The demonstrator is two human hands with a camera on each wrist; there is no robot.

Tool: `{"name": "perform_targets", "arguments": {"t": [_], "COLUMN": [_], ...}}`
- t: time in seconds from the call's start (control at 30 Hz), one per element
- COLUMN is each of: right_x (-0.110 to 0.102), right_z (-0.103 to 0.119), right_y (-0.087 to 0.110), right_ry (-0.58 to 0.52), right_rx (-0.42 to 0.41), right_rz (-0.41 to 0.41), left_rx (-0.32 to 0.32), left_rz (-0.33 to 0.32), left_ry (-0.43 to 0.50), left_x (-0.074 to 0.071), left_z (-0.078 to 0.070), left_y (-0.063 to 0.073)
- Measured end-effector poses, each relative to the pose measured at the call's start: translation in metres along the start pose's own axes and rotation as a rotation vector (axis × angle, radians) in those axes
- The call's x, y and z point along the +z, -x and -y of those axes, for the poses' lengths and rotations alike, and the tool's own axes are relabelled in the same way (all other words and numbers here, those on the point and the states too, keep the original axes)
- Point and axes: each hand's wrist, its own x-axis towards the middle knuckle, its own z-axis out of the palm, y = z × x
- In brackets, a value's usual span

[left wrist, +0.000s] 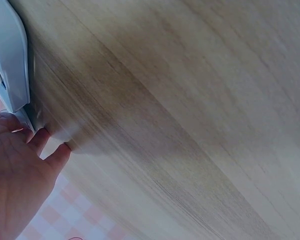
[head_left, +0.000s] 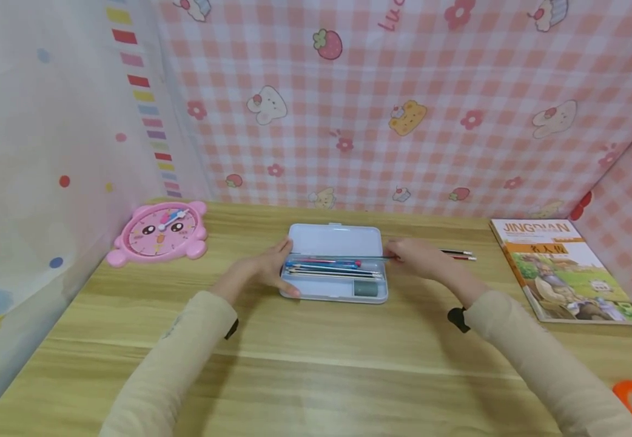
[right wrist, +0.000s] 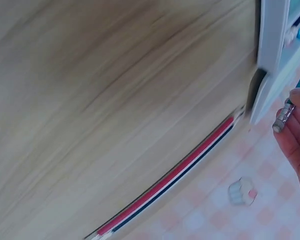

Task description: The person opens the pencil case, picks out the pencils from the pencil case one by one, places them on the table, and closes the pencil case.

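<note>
A pale blue pencil case (head_left: 338,297) lies on the wooden table with its lid raised toward the back. Several pencils (head_left: 338,273), a blue-and-red pen (head_left: 324,264) and a grey-green block (head_left: 366,288) are inside. My left hand (head_left: 272,265) holds the case's left end, thumb along the front corner, other fingers spread by the hinge. In the left wrist view, two fingertips touch the table. At the case's right end, my right hand (head_left: 411,255) pinches a teal pencil (right wrist: 284,117) by its metal-banded eraser end; its shaft stretches left over the case.
To the right of the case lie a red pencil (right wrist: 170,176) and a dark pencil (right wrist: 177,175), side by side. A book (head_left: 567,273) is farther right, an orange ring-shaped thing (head_left: 629,394) at the lower right edge. A pink toy clock (head_left: 160,233) sits at the left.
</note>
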Motion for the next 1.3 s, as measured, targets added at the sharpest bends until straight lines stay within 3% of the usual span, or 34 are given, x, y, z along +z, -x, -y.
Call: {"name": "perform_targets", "arguments": {"t": [0.23,0.4,0.67,0.9,1.3], "right_x": [-0.010,-0.013,-0.017,-0.013,0.005], "right_z": [-0.019,-0.040,-0.064,-0.085,-0.099], "right_y": [0.017,0.036,0.064,0.083,0.095], "right_ry": [-0.032,0.016,0.120,0.152,0.137], "right_rx": [0.044,0.036,0.136,0.165,0.204], "right_rz": [-0.033,-0.088,-0.034,-0.038,-0.027], "left_rx": [-0.008,-0.012,-0.015,-0.018,-0.003], "left_rz": [-0.002,0.002,0.005,0.003,-0.004], "left_ry": [0.009,-0.007,-0.007,0.002,-0.002], "left_x": [-0.002,-0.003,-0.003,-0.002,0.000], "left_z": [0.002,0.002,0.001,-0.001,0.000], "left_y": [0.002,0.003,0.003,0.004,0.000]}}
